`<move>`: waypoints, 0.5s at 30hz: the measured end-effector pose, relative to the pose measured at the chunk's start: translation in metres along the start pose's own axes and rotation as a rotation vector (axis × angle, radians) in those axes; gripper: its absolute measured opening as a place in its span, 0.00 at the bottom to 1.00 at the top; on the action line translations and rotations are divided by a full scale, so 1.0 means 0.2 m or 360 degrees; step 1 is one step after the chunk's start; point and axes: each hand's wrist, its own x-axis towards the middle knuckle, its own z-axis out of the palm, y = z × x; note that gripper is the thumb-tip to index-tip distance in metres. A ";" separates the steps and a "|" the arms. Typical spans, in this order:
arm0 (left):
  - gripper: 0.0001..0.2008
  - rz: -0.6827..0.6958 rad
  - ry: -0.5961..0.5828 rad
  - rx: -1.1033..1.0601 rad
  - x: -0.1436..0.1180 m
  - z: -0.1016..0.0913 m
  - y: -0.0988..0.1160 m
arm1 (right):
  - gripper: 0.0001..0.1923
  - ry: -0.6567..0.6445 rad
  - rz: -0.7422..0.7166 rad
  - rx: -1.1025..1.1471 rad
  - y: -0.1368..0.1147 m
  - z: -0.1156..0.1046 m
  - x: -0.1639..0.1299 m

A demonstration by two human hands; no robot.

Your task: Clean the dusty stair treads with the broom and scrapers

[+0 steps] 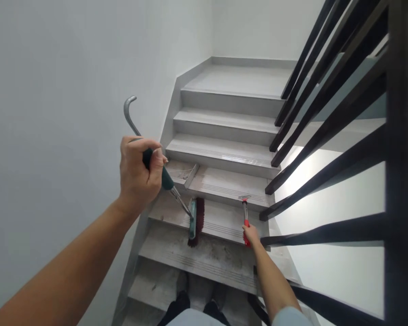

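My left hand (139,174) is closed around the dark green grip of a broom, whose bent grey handle end sticks up above the fist. The teal broom head (192,222) with dark red bristles is down at a stair step, its bristles facing right. My right hand (250,235) is wrapped around the red handle of a scraper (245,209). Its wide thin blade points away from me over the stairs, to the right of the broom head.
Tiled stairs (224,140) climb ahead to a landing (245,77). A grey dustpan-like piece (192,176) lies on a step by the left wall (71,113). Dark railing bars (326,199) line the right side. Dark smudges mark the lower steps, where my feet stand.
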 end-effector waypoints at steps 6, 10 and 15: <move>0.09 0.0047 0.0014 -0.0018 0.00 0.01 0.05 | 0.16 -0.0113 0.0036 0.0080 0.13 0.05 0.16; 0.09 0.0102 0.0049 -0.0005 0.02 0.02 0.04 | 0.20 -0.0154 0.0091 -0.0419 0.18 -0.02 0.21; 0.08 0.0047 0.0056 -0.0041 0.02 0.03 0.03 | 0.21 -0.0150 -0.0108 -0.0931 0.13 -0.18 0.23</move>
